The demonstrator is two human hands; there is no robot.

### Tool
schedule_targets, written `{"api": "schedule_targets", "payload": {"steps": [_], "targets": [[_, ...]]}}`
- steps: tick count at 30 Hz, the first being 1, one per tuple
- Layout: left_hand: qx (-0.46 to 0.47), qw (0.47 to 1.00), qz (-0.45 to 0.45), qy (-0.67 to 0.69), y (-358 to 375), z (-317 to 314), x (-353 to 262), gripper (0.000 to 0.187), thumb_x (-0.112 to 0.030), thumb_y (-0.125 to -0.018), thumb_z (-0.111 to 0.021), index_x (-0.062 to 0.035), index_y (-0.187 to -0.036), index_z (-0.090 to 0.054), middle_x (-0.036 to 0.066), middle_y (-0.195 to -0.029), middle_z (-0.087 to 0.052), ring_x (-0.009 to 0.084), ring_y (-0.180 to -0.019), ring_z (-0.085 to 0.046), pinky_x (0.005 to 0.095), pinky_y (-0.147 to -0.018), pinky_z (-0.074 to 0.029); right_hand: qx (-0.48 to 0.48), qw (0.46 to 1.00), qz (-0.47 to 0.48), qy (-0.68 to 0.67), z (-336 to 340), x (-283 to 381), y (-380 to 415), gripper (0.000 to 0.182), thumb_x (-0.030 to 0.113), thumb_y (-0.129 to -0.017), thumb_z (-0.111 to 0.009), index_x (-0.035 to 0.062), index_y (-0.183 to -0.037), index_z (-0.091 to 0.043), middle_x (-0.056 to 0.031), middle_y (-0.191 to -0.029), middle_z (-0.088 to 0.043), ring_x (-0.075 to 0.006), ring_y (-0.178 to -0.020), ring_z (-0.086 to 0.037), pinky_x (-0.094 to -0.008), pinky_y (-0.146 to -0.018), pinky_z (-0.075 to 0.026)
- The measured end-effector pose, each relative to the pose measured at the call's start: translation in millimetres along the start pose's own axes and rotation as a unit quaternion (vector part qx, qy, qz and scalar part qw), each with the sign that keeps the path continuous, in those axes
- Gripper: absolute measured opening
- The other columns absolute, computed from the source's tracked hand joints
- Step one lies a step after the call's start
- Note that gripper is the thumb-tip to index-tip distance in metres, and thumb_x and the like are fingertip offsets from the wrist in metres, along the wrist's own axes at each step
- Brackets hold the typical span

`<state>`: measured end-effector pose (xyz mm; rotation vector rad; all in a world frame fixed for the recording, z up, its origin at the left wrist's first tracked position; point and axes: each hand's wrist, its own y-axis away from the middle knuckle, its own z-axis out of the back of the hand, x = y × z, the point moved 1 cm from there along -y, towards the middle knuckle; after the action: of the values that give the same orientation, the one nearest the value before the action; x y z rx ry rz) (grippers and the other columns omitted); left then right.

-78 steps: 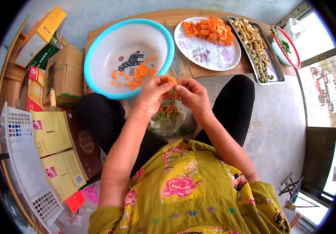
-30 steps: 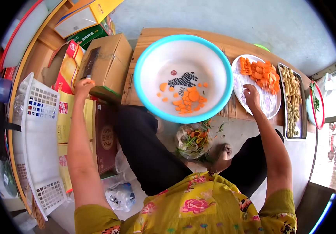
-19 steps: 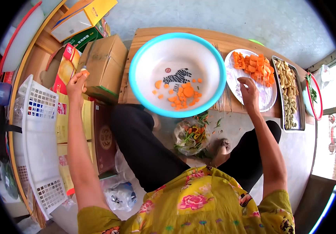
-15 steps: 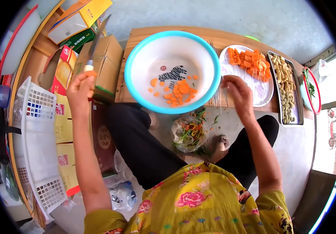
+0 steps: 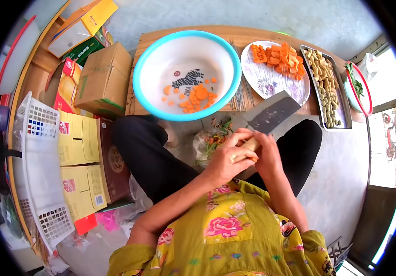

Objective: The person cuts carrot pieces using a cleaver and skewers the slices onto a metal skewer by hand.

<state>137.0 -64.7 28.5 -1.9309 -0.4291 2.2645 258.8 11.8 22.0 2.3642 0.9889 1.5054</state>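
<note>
My left hand point(image 5: 229, 161) and my right hand point(image 5: 267, 158) come together above my lap, both closed around the pale handle point(image 5: 252, 145) of a cleaver. The cleaver's broad, dark blade point(image 5: 276, 112) points up and right, in front of the table edge. A small orange bit shows by my left fingers; the fingers hide most of it. Beyond the hands, a white basin point(image 5: 140, 87) with a blue rim holds carrot slices point(image 5: 201, 94). Right of it, a white plate point(image 5: 249, 76) carries skewered carrot pieces point(image 5: 283, 60). Thin metal skewers point(image 5: 240, 96) lie between basin and plate.
A metal tray point(image 5: 347, 117) of skewered food stands on the wooden table point(image 5: 136, 103). A red-rimmed bowl point(image 5: 368, 103) of greens is beyond it. On the floor sits a bag of vegetable scraps point(image 5: 202, 147). Cardboard boxes point(image 5: 103, 80) and a white plastic basket point(image 5: 46, 170) are at left.
My left hand has brought the cleaver from the raised far left to the middle. My right hand has left the skewers and joined it on the handle. The view has shifted slightly.
</note>
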Motion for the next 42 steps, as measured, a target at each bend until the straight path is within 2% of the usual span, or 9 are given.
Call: {"api": "schedule_targets", "payload": {"steps": [3, 5, 11, 13, 14, 18, 23, 34, 42], "targets": [[-0.035, 0.995, 0.082, 0.043, -3.6, 7.9, -2.3, 0.011, 0.000, -0.079, -0.068, -0.0019, -0.090, -0.069, 0.010, -0.112, -0.059, 0.0212, -0.104, -0.058, 0.0310, -0.091, -0.045, 0.014, 0.996, 0.088, 0.008, 35.8, 9.1, -5.8, 0.021, 0.009, -0.085, -0.049, -0.0063, -0.095, -0.059, -0.0166, -0.089, -0.064, -0.0248, -0.083, -0.063, -0.0343, -0.078, -0.051], [-0.115, 0.920, 0.226, 0.298, -7.4, 20.2, 7.0, 0.013, -0.002, -0.086, -0.062, 0.0016, -0.097, -0.067, 0.007, -0.093, -0.065, 0.0152, -0.087, -0.062, 0.0258, -0.081, -0.049, -0.030, 0.989, 0.145, 0.002, 36.6, 23.2, 7.0, 0.011, 0.008, -0.085, -0.048, -0.0013, -0.086, -0.054, -0.0123, -0.077, -0.060, -0.0226, -0.076, -0.061, -0.0327, -0.069, -0.050], [-0.149, 0.823, 0.251, 0.488, -5.1, 39.4, 33.0, 0.025, -0.012, -0.088, -0.064, -0.0006, -0.110, -0.062, 0.005, -0.092, -0.064, 0.0136, -0.081, -0.060, 0.0268, -0.073, -0.050, -0.042, 0.938, 0.232, 0.253, 50.7, 25.1, 31.3, 0.007, 0.007, -0.091, -0.054, 0.0036, -0.087, -0.058, -0.0032, -0.061, -0.056, -0.0107, -0.055, -0.051, -0.0253, -0.055, -0.043], [-0.132, 0.803, 0.252, 0.523, -4.8, 37.5, 34.3, 0.026, -0.011, -0.088, -0.065, -0.0027, -0.112, -0.060, 0.004, -0.097, -0.064, 0.0135, -0.086, -0.060, 0.0278, -0.075, -0.050, -0.041, 0.808, 0.320, 0.493, 49.1, 22.6, 32.2, 0.019, 0.002, -0.087, -0.057, 0.0042, -0.106, -0.063, -0.0071, -0.061, -0.053, -0.0120, -0.055, -0.051, -0.0257, -0.055, -0.043], [-0.129, 0.802, 0.255, 0.524, -5.6, 34.7, 34.4, 0.026, -0.011, -0.088, -0.065, -0.0027, -0.112, -0.060, 0.004, -0.097, -0.064, 0.0135, -0.086, -0.060, 0.0278, -0.075, -0.050, -0.006, 0.775, 0.358, 0.520, 44.4, 21.7, 33.3, 0.044, -0.004, -0.078, -0.059, 0.0077, -0.120, -0.061, -0.0108, -0.066, -0.055, -0.0183, -0.056, -0.054, -0.0277, -0.057, -0.045], [-0.154, 0.762, 0.309, 0.548, -3.4, 31.5, 24.9, 0.016, -0.020, -0.091, -0.059, -0.0084, -0.102, -0.060, 0.005, -0.092, -0.064, 0.0183, -0.086, -0.065, 0.0326, -0.077, -0.055, 0.024, 0.587, 0.505, 0.632, 29.4, 13.9, 31.1, 0.069, -0.001, -0.052, -0.061, 0.0074, -0.120, -0.063, -0.0058, -0.060, -0.043, -0.0229, -0.054, -0.048, -0.0359, -0.053, -0.042], [-0.118, 0.693, 0.309, 0.641, -2.2, 18.8, 31.0, 0.013, -0.025, -0.093, -0.057, -0.0130, -0.097, -0.057, 0.007, -0.093, -0.065, 0.0201, -0.076, -0.067, 0.0348, -0.070, -0.057, 0.037, 0.550, 0.535, 0.641, 18.9, 8.0, 29.8, 0.066, 0.003, -0.054, -0.060, 0.0083, -0.119, -0.063, -0.0012, -0.060, -0.043, -0.0185, -0.057, -0.049, -0.0326, -0.053, -0.038], [-0.081, 0.704, 0.176, 0.683, 11.3, 15.5, 20.7, 0.040, -0.040, -0.095, -0.051, -0.0099, -0.121, -0.051, 0.015, -0.118, -0.057, 0.0284, -0.108, -0.059, 0.0437, -0.092, -0.051, 0.020, 0.554, 0.526, 0.645, 16.0, 5.1, 28.2, 0.067, 0.000, -0.052, -0.061, 0.0082, -0.118, -0.063, -0.0023, -0.062, -0.045, -0.0197, -0.059, -0.050, -0.0334, -0.055, -0.041], [-0.071, 0.731, 0.184, 0.653, 13.8, 18.0, 20.1, 0.048, -0.043, -0.094, -0.050, -0.0089, -0.128, -0.047, 0.015, -0.126, -0.053, 0.0299, -0.117, -0.054, 0.0478, -0.098, -0.045, 0.016, 0.576, 0.517, 0.632, 17.9, 5.3, 29.0, 0.068, -0.001, -0.051, -0.060, 0.0070, -0.118, -0.063, -0.0042, -0.064, -0.049, -0.0215, -0.060, -0.052, -0.0348, -0.055, -0.043]]}}
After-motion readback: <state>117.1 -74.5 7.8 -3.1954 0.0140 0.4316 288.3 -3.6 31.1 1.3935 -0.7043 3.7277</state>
